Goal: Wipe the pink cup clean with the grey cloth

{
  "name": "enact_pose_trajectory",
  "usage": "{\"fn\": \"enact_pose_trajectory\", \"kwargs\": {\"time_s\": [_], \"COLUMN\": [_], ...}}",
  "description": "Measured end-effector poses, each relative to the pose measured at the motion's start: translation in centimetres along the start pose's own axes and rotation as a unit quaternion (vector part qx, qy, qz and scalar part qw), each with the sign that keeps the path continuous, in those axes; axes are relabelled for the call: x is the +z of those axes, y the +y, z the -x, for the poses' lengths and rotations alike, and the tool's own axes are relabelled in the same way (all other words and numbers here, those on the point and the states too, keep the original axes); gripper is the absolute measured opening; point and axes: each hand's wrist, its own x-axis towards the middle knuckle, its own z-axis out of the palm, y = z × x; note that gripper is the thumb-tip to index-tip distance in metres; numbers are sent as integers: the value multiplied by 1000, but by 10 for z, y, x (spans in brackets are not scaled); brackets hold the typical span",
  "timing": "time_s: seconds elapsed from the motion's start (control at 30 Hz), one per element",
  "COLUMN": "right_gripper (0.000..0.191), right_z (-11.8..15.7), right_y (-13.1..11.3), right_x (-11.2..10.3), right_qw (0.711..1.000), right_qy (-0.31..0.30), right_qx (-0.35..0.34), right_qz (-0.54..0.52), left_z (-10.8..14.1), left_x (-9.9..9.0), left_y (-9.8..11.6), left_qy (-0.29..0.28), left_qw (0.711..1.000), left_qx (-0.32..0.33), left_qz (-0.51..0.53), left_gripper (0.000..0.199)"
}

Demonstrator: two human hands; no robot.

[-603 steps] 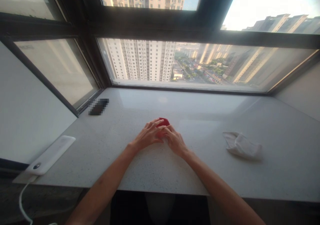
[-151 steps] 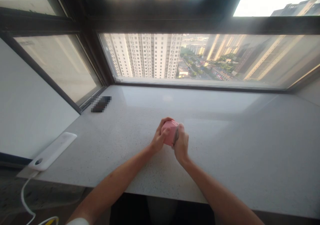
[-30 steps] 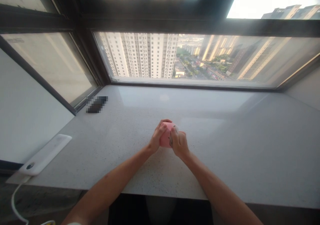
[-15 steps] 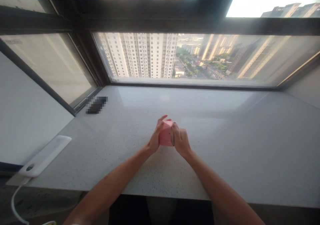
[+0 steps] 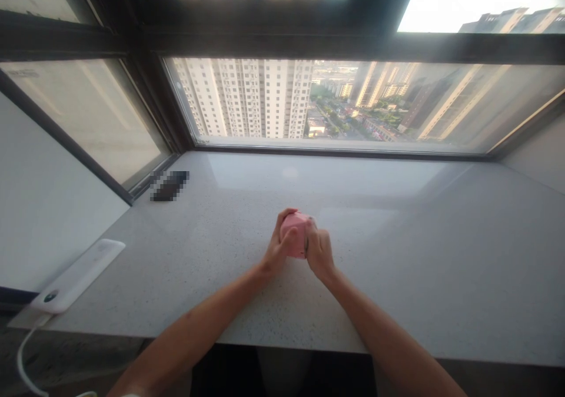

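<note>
A small pink box-like object (image 5: 301, 247) with angled faces is held between my hands over the pale countertop, roughly mid-view. My left hand (image 5: 281, 245) wraps its left side, the thumb lying across the near face and the fingers curling over the far top edge. Against the right side, my right hand (image 5: 319, 249) is closed, its fingers bent and gripping there. A thin dark, greyish strip shows between the pink object and the right fingers; what it is I cannot make out. The right fingertips are mostly hidden.
The speckled countertop (image 5: 212, 232) runs to the window frame. A white power strip (image 5: 83, 273) with a cable lies at the left front edge. A blurred-out dark item (image 5: 170, 186) rests by the left window corner. Tall buildings (image 5: 247, 97) stand outside.
The left hand has shifted its grip: its thumb now crosses the pink object's near face and its fingers curl over the top. The object has turned slightly. My right hand stays at its right side.
</note>
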Motion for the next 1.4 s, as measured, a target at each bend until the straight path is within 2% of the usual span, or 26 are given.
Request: {"fn": "enact_pose_trajectory", "kwargs": {"time_s": [0.1,0.13,0.17,0.2,0.27,0.33,0.37,0.43,0.47,0.53,0.57,0.6,0.63,0.7,0.77,0.8,0.83,0.9,0.97,1.03,1.1,1.17,1.23,1.27,1.33,1.4], "right_gripper": [56,56,56,58,62,65,66,65,62,56,55,55,56,59,63,64,64,62,58,55,57,61,65,66,64,57], "right_z": [-4,-4,-3,-2,1,3,3,0,-2,-5,-6,-5,-3,3,7,8,8,5,1,-1,1,5,8,9,6,1], "right_y": [-6,-6,-6,-5,-2,2,3,3,2,0,-1,-1,-1,1,1,1,0,-4,-8,-10,-9,-6,-1,0,2,0], "right_x": [5,6,6,6,2,-1,-2,-1,1,6,8,10,10,7,3,1,0,0,2,5,5,2,-1,-2,-1,2], "right_qw": [992,989,989,992,999,999,999,1000,998,986,979,976,977,989,998,999,999,999,996,989,988,995,999,1000,999,990], "right_qy": [33,39,42,42,32,15,9,23,39,65,70,70,69,67,55,46,39,41,44,34,35,41,24,14,19,39], "right_qx": [84,96,94,80,25,-29,-35,0,31,90,110,120,118,78,14,-11,-21,3,54,97,97,56,10,3,30,90], "right_qz": [-91,-106,-104,-88,-30,18,28,1,-37,-125,-156,-169,-162,-107,-41,-16,0,-10,-61,-110,-117,-78,-31,-17,-31,-106], "left_z": [0,-1,-1,-1,-1,-1,-1,0,-1,-2,-2,-3,-3,-3,-3,-2,-2,-1,-2,-4,-4,-3,-2,-2,-2,-5], "left_x": [-4,-5,-5,-4,0,2,3,0,-2,-7,-8,-8,-7,-3,1,2,2,-2,-7,-10,-9,-4,-1,-1,-5,-12], "left_y": [3,4,5,6,6,4,3,0,-1,0,0,2,3,5,5,5,4,1,0,2,5,9,9,8,4,1], "left_qy": [-14,-20,-20,-17,-13,-11,-4,10,4,-31,-47,-51,-45,-32,-30,-28,-20,-9,-25,-47,-45,-41,-38,-31,-20,-36], "left_qw": [978,971,973,982,999,998,998,1000,995,969,958,958,968,994,999,997,998,997,975,959,976,996,999,999,997,965], "left_qx": [155,179,176,148,46,-45,-57,6,67,187,216,218,191,78,-27,-48,-39,52,167,219,177,74,-8,-13,61,205], "left_qz": [-142,-158,-148,-117,-25,39,41,-17,-68,-160,-183,-182,-157,-63,27,43,35,-47,-148,-175,-116,-30,17,15,-48,-158], "left_gripper": [65,66,64,60,55,56,57,56,55,56,57,57,56,56,56,55,54,56,62,65,58,53,52,52,53,59]}}
